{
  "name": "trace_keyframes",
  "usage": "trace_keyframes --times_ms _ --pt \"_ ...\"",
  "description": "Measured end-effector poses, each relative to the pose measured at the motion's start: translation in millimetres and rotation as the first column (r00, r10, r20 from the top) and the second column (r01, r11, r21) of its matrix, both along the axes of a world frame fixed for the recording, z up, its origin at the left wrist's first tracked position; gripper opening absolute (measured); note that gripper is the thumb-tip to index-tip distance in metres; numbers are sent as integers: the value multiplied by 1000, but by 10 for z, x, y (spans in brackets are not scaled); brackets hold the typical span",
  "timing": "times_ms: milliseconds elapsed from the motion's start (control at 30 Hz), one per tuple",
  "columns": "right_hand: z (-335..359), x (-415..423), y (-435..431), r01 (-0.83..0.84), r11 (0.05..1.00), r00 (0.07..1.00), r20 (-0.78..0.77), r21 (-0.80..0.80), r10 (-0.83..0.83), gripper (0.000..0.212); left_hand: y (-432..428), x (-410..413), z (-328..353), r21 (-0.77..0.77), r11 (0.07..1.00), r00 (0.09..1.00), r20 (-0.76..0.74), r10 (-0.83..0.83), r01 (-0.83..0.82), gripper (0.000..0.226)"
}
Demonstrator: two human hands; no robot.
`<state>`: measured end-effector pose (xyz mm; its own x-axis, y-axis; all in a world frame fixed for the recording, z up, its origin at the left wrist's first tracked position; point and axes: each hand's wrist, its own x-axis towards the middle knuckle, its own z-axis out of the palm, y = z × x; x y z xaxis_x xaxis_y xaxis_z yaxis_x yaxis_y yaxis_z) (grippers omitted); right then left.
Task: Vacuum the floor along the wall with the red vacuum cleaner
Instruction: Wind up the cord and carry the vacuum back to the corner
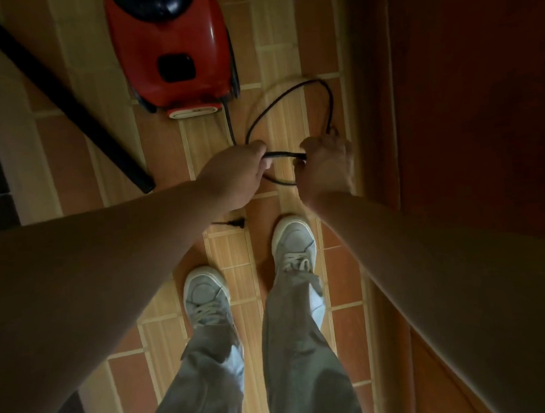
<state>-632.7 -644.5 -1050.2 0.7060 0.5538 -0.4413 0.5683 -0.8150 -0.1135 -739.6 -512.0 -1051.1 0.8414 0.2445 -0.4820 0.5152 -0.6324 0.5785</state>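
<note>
Freeing the cord (282,155), seemingly: left hand (237,176) and right hand (325,167) both clench it; the plug (233,222) below them needs fetching.

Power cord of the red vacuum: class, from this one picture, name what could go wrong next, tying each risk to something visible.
1. The power cord, gripped by the left hand and right hand, loops slackly toward the red vacuum; a tug might tighten it into a knot or kink.
2. The plug sits close ahead of the right shoe and could be stepped on.
3. The black tube lies slanted beside the vacuum, a possible trip.
</note>
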Motion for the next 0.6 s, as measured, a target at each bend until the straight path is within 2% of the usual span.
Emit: trace_keyframes --times_ms 100,167,233,300,333,400,500,600 --pt "-25 189 85 65 997 998 19 43 -66 58 25 100 1 -166 968 979 -107 173 -189 23" --pt "-1 308 171 276 953 961 -72 125 -268 69 23 199 46 -207 927 947 -151 285 -312 22" --pt "7 456 273 565 820 803 -286 92 -522 58 7 286 85 -227 894 919 -181 350 -385 19" --pt "-15 610 360 732 681 613 -419 -17 -670 51 -13 352 91 -238 882 909 -209 362 -406 16" --pt "-37 687 388 778 628 556 -424 -39 -715 53 -25 379 68 -228 879 901 -221 372 -419 15" --pt "-66 812 421 835 549 498 -371 -40 -784 62 -43 431 -13 -192 850 860 -259 439 -491 11" --pt "-213 849 414 875 472 419 -315 -109 -851 76 -50 495 -220 -146 760 761 -293 578 -633 9" --pt "-387 749 400 894 403 274 -470 -198 -839 84 -76 505 -423 -155 763 759 -344 553 -627 12"
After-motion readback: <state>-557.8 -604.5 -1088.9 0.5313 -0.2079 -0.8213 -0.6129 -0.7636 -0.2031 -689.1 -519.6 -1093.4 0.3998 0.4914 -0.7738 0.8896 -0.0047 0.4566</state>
